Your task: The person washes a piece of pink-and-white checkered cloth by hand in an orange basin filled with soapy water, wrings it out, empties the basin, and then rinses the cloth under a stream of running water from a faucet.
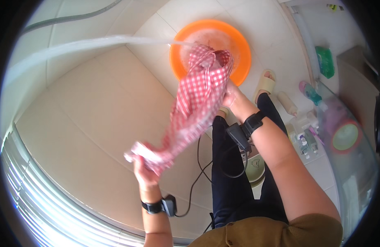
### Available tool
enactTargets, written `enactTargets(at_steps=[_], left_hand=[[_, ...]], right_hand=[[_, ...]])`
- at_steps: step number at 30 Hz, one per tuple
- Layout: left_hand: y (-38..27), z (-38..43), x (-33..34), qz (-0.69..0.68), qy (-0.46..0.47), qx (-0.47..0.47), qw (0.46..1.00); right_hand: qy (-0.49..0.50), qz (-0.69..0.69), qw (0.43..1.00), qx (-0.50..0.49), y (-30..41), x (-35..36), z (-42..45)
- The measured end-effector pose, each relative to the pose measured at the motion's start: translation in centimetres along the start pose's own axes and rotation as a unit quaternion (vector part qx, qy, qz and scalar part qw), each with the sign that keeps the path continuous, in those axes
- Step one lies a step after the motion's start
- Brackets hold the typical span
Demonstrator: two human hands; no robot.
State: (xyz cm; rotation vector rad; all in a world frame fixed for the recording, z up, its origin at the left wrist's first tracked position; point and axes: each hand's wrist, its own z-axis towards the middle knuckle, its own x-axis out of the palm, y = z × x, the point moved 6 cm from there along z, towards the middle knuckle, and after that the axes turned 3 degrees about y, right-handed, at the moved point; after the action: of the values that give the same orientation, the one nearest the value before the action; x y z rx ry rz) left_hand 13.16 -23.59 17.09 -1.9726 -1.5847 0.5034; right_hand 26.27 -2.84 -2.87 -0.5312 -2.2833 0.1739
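Note:
A red-and-white checked cloth garment (202, 89) is stretched between my two hands, its upper end over an orange plastic basin (244, 60). My left hand (146, 173) grips the lower end, thumb on top, at the lower left of the view. My right hand (231, 94) is at the garment's right edge beside the basin's rim, its fingers mostly hidden behind the fabric. Whitish, foamy water (216, 35) shows in the basin. A stream of water (116, 39) arcs in from the left to the basin. Both wrists wear black straps with small devices.
Cables hang near my legs. Yellow slippers (265, 83) are on my feet on the tiled floor. Several bottles stand or lie at right, one pink and teal (310, 92), beside a glass panel (347, 173). A grey hose (72, 19) runs along the upper-left wall.

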Motion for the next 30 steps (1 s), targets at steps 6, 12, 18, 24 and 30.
enactTargets(at_steps=[6,12,18,24,30], left_hand=[[-5.0,13.9,6.8,-0.169,0.269,-0.064,0.946],[-0.2,14.5,16.7,0.416,0.247,0.099,0.869],[4.0,15.1,22.4,0.395,0.354,-0.048,0.846],[6.3,17.3,22.3,0.281,0.302,-0.078,0.908],[6.4,17.0,23.2,0.240,0.214,0.068,0.944]], right_hand=[[-0.023,0.024,0.999,-0.009,-0.1,1.7,0.3],[-0.046,0.012,0.996,-0.073,0.6,5.1,0.7],[-0.072,-0.134,0.984,-0.097,0.4,6.0,1.6],[-0.043,-0.191,0.976,-0.096,1.4,7.7,-0.4],[-0.063,-0.236,0.923,-0.298,3.6,6.4,-1.1]])
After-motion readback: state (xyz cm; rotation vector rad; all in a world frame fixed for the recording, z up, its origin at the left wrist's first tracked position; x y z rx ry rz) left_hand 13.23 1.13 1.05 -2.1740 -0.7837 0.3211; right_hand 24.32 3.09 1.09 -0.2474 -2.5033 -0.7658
